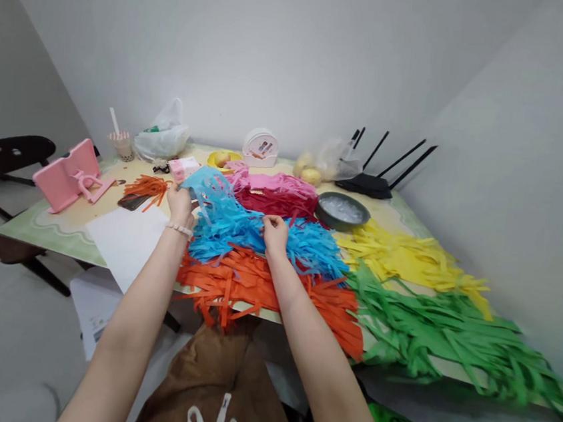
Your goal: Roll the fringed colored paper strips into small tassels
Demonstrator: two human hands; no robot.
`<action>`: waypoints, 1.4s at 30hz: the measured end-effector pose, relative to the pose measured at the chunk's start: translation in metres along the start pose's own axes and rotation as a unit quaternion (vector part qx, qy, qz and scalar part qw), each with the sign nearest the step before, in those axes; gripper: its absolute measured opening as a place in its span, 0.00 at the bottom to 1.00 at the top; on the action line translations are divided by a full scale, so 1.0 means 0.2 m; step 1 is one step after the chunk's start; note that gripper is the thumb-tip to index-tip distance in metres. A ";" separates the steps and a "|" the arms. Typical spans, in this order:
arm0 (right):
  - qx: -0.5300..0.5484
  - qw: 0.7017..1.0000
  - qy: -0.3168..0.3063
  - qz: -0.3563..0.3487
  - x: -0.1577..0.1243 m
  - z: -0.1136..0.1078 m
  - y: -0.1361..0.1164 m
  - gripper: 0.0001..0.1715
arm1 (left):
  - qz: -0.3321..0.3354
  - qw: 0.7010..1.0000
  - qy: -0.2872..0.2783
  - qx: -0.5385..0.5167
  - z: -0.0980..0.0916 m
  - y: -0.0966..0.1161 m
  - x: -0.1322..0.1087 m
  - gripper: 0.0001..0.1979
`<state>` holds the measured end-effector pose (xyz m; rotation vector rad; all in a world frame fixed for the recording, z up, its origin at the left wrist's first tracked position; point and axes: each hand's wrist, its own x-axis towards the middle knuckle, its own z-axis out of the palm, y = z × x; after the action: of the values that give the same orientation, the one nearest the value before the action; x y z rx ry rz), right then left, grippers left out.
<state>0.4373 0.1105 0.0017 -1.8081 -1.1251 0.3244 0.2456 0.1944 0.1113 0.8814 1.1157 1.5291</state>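
My left hand (180, 202) is closed on the raised end of a bunch of blue paper strips (239, 227), lifting it above the table. My right hand (274, 234) pinches the same blue strips lower down, near the middle of the pile. The blue strips lie over a heap of orange paper strips (273, 291) at the table's near edge. Pink and dark red strips (276, 193) lie just behind the blue ones.
Yellow strips (408, 254) and green strips (450, 333) spread to the right. A dark bowl (342, 211), a black router (369, 183), a pink tablet stand (68, 175), white paper (125, 238), a drink cup (121, 144) and bags sit on the table (59, 221). A dark chair (5, 155) stands left.
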 end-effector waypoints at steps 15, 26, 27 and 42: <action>-0.125 0.976 -0.147 -0.103 -0.15 -0.19 -0.18 0.14 | 0.275 0.945 0.057 0.170 -0.19 0.39 0.15 0.05; 0.032 0.931 0.058 -0.358 -0.39 -0.50 -0.78 0.19 | 0.476 0.730 0.035 0.489 -0.06 0.93 -0.20 0.11; 0.031 0.933 0.071 -0.350 -0.38 -0.52 -0.76 0.18 | 0.473 0.729 0.076 0.490 -0.09 0.99 -0.15 0.12; -0.026 0.924 0.030 -0.380 -0.56 -0.44 -0.76 0.35 | 0.385 0.738 -0.319 0.453 -0.10 0.52 -0.56 0.15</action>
<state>0.3481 -0.0105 0.1464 -1.2787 -1.6932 -0.2228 0.2207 0.0743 0.2046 2.5785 0.9602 0.9840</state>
